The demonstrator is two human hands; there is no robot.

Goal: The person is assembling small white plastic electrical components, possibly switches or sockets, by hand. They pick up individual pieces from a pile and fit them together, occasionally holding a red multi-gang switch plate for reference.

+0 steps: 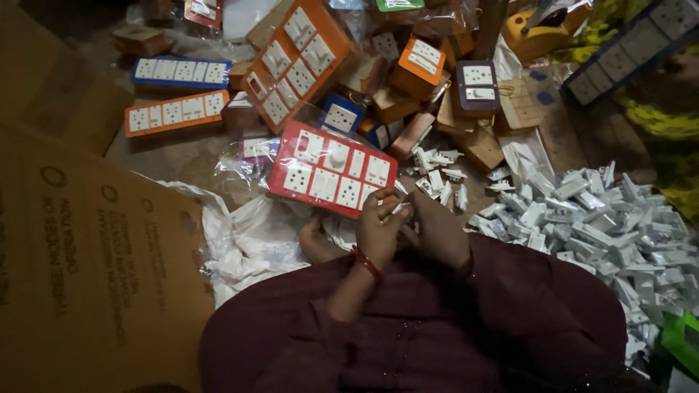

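Observation:
My left hand (378,227), with a red band at the wrist, and my right hand (437,229) meet close together over my lap. Both pinch a small white plastic switch part (400,210) between the fingertips. Just beyond my fingers lies a red switchboard panel (331,169) fitted with white sockets and switches, tilted on the floor. My dark maroon garment (437,327) fills the lower middle of the view.
A big heap of white switch parts (604,225) lies to the right. Orange, blue and purple switchboards (295,62) are scattered at the back. A large brown cardboard sheet (87,269) covers the left, with white plastic bags (247,236) beside it.

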